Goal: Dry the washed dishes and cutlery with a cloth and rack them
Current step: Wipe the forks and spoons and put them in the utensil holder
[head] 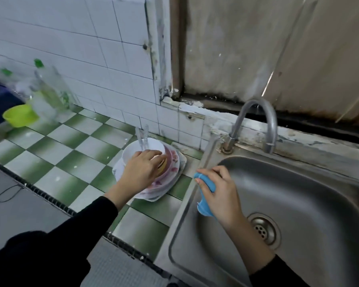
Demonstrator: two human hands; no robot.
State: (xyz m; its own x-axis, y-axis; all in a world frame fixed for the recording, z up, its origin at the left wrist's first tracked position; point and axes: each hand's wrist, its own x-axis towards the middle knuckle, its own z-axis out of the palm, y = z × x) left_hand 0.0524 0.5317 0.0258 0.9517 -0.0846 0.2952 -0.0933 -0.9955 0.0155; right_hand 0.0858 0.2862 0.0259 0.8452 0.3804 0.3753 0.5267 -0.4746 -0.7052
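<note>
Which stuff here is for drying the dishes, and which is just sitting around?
For the job: blue cloth in right hand; dish stack, gripped by left hand; cutlery in white bowl.
Just lying about: green bowl, green-capped bottle, tap, sink.

**Your counter: checked tiles, dishes by the sink**

You are working at a counter tiled in green and white checks, with a white tiled wall behind it. A stack of dishes sits on it just beside the sink, which is set into the counter on your right. The lowest piece of the stack is a white plate, with bowls nested above it. Far to your left, well apart from the stack, stand a lime bowl and two green-capped bottles, all blurred.
</note>
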